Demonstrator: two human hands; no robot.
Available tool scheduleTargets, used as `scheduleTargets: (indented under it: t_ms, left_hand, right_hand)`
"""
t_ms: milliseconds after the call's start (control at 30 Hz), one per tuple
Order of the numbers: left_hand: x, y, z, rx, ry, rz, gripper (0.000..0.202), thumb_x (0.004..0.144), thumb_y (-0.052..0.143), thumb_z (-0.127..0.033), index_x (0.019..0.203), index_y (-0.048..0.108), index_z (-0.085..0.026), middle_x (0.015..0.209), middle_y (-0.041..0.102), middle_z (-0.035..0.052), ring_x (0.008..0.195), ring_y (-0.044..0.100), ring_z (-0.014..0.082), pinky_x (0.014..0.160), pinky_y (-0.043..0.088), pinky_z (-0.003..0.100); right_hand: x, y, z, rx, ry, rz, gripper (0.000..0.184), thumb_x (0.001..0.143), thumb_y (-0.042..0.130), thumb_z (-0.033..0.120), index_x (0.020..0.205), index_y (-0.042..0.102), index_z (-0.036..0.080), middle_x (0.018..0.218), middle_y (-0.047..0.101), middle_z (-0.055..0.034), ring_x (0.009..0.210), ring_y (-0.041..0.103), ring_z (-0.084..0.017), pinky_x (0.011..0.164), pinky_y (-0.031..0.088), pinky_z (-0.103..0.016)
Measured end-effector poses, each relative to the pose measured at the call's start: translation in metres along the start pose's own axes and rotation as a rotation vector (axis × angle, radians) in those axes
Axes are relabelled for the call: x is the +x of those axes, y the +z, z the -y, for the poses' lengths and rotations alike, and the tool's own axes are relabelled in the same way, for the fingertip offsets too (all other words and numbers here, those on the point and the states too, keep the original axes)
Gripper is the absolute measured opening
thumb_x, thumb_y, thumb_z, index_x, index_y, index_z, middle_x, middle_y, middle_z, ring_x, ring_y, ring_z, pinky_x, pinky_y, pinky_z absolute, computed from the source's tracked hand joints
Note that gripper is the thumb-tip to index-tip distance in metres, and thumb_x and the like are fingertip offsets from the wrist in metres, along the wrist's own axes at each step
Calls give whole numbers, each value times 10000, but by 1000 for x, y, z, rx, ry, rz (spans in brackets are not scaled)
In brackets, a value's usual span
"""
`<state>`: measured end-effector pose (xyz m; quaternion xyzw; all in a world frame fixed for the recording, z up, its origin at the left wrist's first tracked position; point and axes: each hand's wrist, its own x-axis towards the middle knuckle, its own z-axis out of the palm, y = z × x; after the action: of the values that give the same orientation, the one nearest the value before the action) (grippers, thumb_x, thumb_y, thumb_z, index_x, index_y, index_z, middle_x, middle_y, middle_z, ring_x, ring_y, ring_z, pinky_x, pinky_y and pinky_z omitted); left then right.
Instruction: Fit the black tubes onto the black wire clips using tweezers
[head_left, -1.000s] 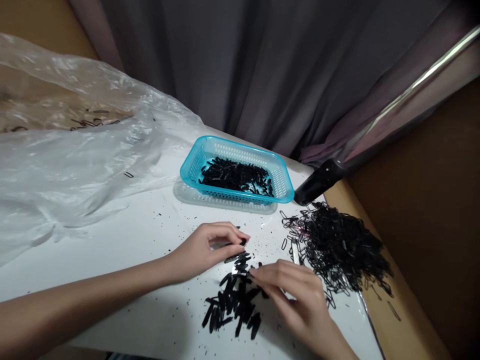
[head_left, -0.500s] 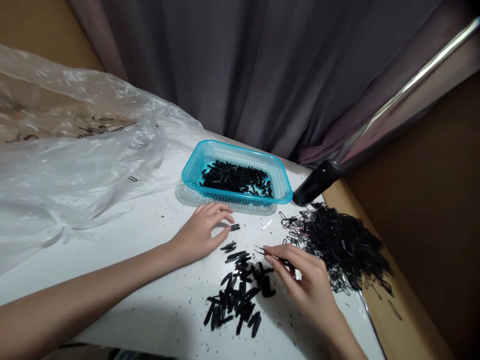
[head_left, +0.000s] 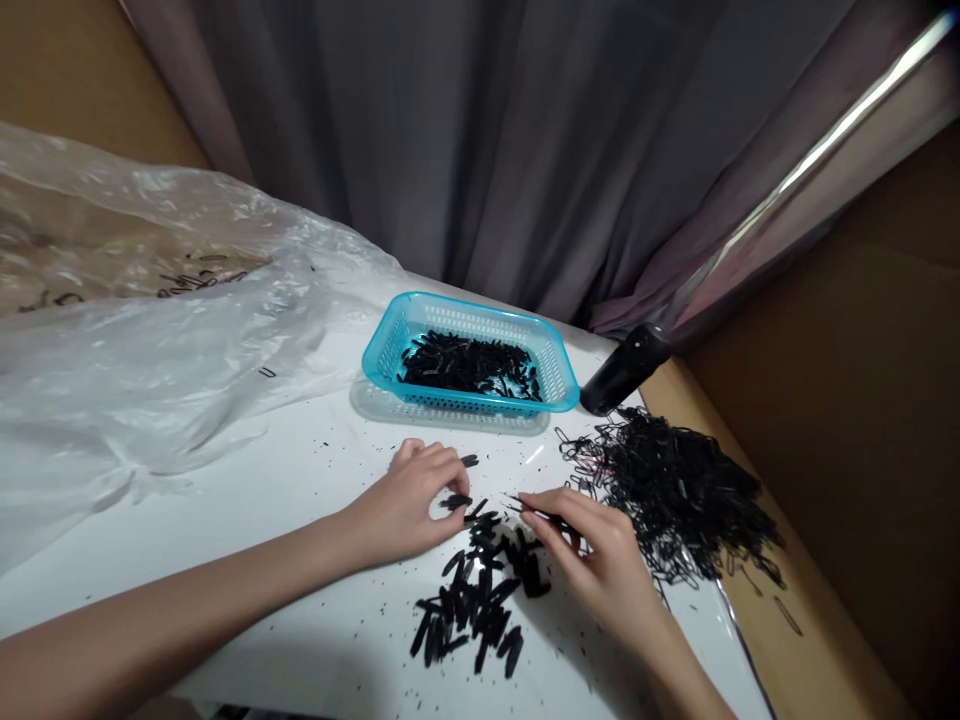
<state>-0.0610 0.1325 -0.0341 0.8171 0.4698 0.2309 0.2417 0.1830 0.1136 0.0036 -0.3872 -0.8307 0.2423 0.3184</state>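
My left hand (head_left: 409,500) rests on the white table, thumb and index finger curled in around a small dark strip (head_left: 454,502). Between the fingertips of my right hand (head_left: 592,530) are black tweezers (head_left: 551,515), their two thin tips pointing left and slightly apart. Nothing shows between those tips. Below and between the hands lies a loose heap of short black strips (head_left: 472,600). Another strip (head_left: 469,461) lies just beyond my left fingers. A large tangled pile of thin black loops (head_left: 682,490) spreads to the right of my right hand.
A blue perforated basket (head_left: 472,400) holding many black strips stands behind my hands. Beside it leans a black cylinder (head_left: 626,370). Clear plastic sheeting (head_left: 187,370) covers the left side. A grey curtain (head_left: 465,130) hangs behind, and black specks dot the white table (head_left: 300,580).
My left hand has moved nearer to me, from the far strip to the dark strip closer to the heap. My right hand with the tweezers has shifted slightly left.
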Motion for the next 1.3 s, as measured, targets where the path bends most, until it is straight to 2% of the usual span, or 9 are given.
scheduleTargets:
  t_ms: [233,400,600,800,1033,1300]
  left_hand:
    - [-1,2,-1,-143,-10,-27,35,858,609,-233,865,630,-207,841,685,-23,806,628,173,902,316,387]
    - [0,1,-3,-261,-45,-88,65,839,614,-231,845,677,-221,865,730,-4,831,634,196,880,396,364]
    - [1,-2,-6,-470,-96,-49,119,837,680,-292,870,767,-219,836,763,25,829,685,210,784,493,316]
    - [1,-2,-8,-547,-127,-33,133,830,703,-288,879,790,-200,837,771,35,795,711,201,756,519,293]
    - [0,1,-7,-575,-179,-29,150,854,689,-310,858,778,-189,834,778,35,806,706,204,760,518,289]
    - [1,-2,-9,-601,-213,-5,158,851,690,-327,839,764,-188,829,772,32,811,694,207,764,514,298]
  right_hand:
    - [1,0,0,-4,10,-6,150,977,581,190,1056,708,202,942,765,-50,850,734,-163,755,572,-276]
    - [1,0,0,-4,9,-11,160,979,572,199,1059,710,212,947,769,-55,845,737,-174,746,583,-297]
    - [1,0,0,-7,9,-16,157,979,572,198,1058,707,207,932,766,-54,830,736,-175,726,579,-301]
    - [1,-1,1,-2,25,-7,149,981,576,199,1061,703,201,955,765,-54,860,735,-171,749,567,-283]
    - [-1,4,-1,-36,35,22,175,994,561,254,1072,710,203,915,762,-61,798,729,-180,695,569,-294]
    - [0,9,-3,-54,-43,23,181,1000,557,211,1100,708,197,948,776,-63,838,736,-185,736,587,-310]
